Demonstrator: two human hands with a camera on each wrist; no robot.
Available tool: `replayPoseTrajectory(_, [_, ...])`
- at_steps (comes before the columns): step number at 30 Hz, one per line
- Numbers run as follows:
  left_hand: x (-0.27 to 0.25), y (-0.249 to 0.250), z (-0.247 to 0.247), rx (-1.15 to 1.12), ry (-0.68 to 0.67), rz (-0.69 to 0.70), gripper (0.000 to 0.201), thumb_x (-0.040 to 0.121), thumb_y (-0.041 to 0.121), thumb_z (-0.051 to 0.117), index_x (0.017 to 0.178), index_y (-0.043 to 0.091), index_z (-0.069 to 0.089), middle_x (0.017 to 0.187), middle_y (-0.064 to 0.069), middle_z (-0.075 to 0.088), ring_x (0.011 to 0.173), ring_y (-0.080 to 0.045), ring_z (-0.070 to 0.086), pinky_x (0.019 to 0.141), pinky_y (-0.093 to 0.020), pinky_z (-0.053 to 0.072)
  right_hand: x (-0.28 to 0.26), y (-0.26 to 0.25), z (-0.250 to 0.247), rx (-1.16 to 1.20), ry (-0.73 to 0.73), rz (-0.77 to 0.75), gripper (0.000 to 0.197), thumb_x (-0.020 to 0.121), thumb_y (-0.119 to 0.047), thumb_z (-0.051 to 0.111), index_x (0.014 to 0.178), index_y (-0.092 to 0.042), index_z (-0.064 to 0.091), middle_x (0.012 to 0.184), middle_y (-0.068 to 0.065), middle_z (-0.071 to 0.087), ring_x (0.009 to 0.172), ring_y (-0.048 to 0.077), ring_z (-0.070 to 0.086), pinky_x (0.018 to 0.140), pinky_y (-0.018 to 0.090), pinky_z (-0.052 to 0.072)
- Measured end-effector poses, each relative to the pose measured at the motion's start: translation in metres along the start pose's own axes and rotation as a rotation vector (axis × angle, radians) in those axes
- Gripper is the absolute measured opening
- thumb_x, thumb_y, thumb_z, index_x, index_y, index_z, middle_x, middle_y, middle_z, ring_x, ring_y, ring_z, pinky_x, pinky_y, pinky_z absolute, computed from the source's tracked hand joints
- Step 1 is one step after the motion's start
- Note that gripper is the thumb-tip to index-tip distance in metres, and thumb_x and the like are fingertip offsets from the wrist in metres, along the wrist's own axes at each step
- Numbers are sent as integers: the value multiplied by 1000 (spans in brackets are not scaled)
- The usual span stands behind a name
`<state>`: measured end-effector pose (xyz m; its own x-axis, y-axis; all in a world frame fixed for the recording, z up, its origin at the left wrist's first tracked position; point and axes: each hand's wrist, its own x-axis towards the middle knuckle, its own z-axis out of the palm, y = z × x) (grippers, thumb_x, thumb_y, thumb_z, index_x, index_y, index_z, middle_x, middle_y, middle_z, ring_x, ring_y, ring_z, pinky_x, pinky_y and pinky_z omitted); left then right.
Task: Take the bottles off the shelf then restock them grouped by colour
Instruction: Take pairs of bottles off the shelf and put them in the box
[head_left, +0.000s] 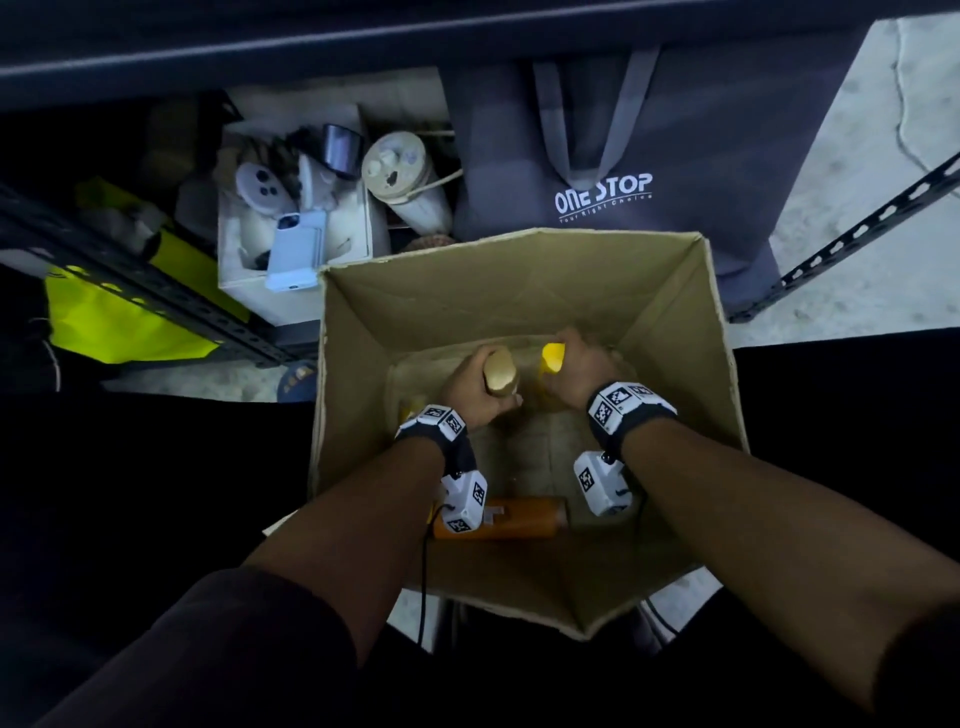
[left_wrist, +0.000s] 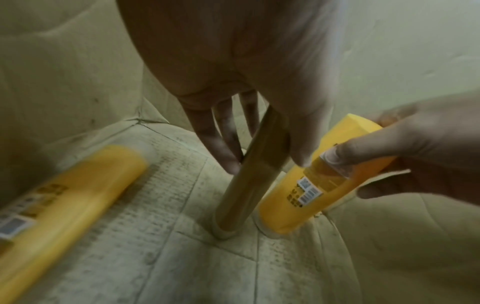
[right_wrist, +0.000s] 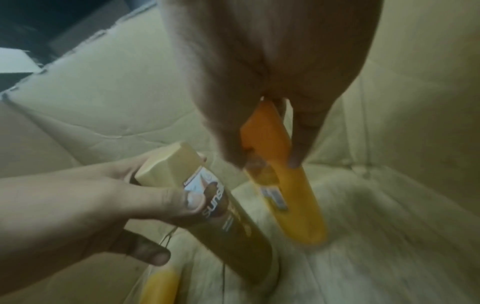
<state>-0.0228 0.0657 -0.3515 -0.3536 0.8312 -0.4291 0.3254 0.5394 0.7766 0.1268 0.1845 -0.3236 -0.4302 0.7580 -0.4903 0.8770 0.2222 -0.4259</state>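
Both hands reach down into an open cardboard box (head_left: 670, 291). My left hand (head_left: 470, 392) grips a gold-brown bottle (head_left: 500, 375) near its top; in the left wrist view this bottle (left_wrist: 246, 181) stands cap-down on the box floor. My right hand (head_left: 584, 376) grips a yellow bottle (head_left: 551, 357), which also stands on its end (right_wrist: 298, 205) beside the gold one (right_wrist: 233, 222). Another yellow bottle (left_wrist: 64, 195) lies flat at the box's left side. An orange bottle (head_left: 514, 517) lies on the floor near the front wall.
Behind the box stands a grey "ONE STOP" bag (head_left: 623, 171). A white box (head_left: 291, 234) with a phone, controller and tumbler sits at back left. A dark perforated shelf rail (head_left: 135, 291) crosses a yellow-green bag (head_left: 119, 322) at left; another rail (head_left: 857, 228) runs at right.
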Motion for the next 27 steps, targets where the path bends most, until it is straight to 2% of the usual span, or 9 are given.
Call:
replayPoseTrajectory(3, [-3,-3,-1,42,-29,17,81,72,23,93,141,19,50,132,-9,60,117,-29,60,99,-40,51,-7,3,6,103,46,68,67,85,-25,78,140,-12,44,136,24,55,121,42,56,93,40,47])
replayPoseTrajectory(6, [-6,-6,-1,10,-7,31,87,71,19,93,142,22,44,125,-5,63,108,-25,63,90,-31,50,-7,5,6,165,20,118,69,82,-24,81,139,-15,44,135,21,56,120,39,58,86,34,44])
replayPoseTrajectory(11, [-7,-4,0,109,-137,21,91,76,20,89,152,33,39,141,-11,47,121,-31,56,102,-35,47,-2,6,6,303,-82,164,80,76,-8,86,139,-18,38,128,15,60,114,34,60,90,40,52])
replayPoseTrajectory(13, [-7,-4,1,156,-196,-2,90,79,17,87,154,32,39,142,-11,37,122,-35,57,105,-35,47,-1,9,6,337,-83,174,78,77,-4,84,137,-20,38,125,13,60,106,30,59,82,36,49])
replayPoseTrajectory(15, [-5,-3,2,179,-227,-18,90,79,14,86,154,29,39,142,-11,33,122,-37,57,108,-37,47,0,12,6,364,-73,173,76,75,-2,84,134,-18,39,124,12,61,107,30,60,85,38,50])
replayPoseTrajectory(18, [-2,1,2,218,-227,-7,89,79,14,86,153,24,38,146,-12,40,124,-37,54,106,-38,47,0,15,6,391,-87,168,80,73,-3,87,137,-13,39,129,15,61,117,34,61,99,46,50])
replayPoseTrajectory(20, [-2,1,1,213,-190,-13,89,79,18,87,152,19,37,146,-13,49,123,-37,57,102,-43,50,0,18,6,393,-86,182,82,74,-6,87,141,-12,41,131,13,59,119,33,59,98,44,50])
replayPoseTrajectory(24, [-2,0,2,245,-69,-68,94,73,39,91,146,21,35,133,-10,63,116,-33,62,88,-35,50,1,20,11,381,-90,190,80,77,-8,86,143,-14,42,133,12,59,119,33,59,94,39,50])
replayPoseTrajectory(27, [-2,3,3,294,-70,-56,93,66,48,93,137,25,37,126,-9,65,108,-32,65,80,-32,47,4,16,17,399,-122,205,81,77,0,83,145,-11,40,137,17,58,124,38,57,103,52,49])
